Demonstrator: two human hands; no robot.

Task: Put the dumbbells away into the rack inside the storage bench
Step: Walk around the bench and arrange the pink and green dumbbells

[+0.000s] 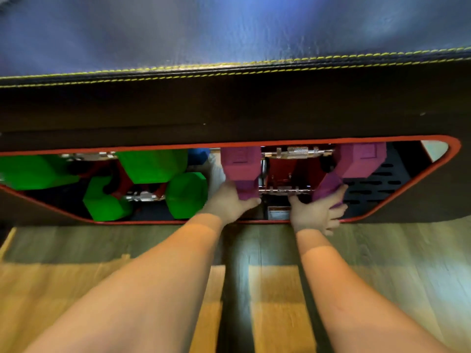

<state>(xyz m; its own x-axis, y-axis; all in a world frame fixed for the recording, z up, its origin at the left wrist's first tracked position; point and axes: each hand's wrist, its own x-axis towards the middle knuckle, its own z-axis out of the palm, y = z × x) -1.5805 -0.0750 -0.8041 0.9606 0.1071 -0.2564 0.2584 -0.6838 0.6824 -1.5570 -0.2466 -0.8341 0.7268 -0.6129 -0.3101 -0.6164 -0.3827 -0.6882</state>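
Two purple dumbbells reach into the red-rimmed opening of the black storage bench (254, 110). My left hand (229, 203) grips the near end of the left purple dumbbell (240, 164); its far hex head is inside the opening. My right hand (318, 212) grips the near end of the right purple dumbbell (362, 159), which tilts up to the right. Between them shows the red and chrome rack (283, 174). Green dumbbells (153, 165) lie inside the bench on the left.
A padded dark seat top with yellow stitching (229, 67) overhangs the opening. A black slotted panel (377, 184) lines the inside right. Wooden floor (280, 289) runs in front of the bench. A small label (277, 214) sits low in the rack.
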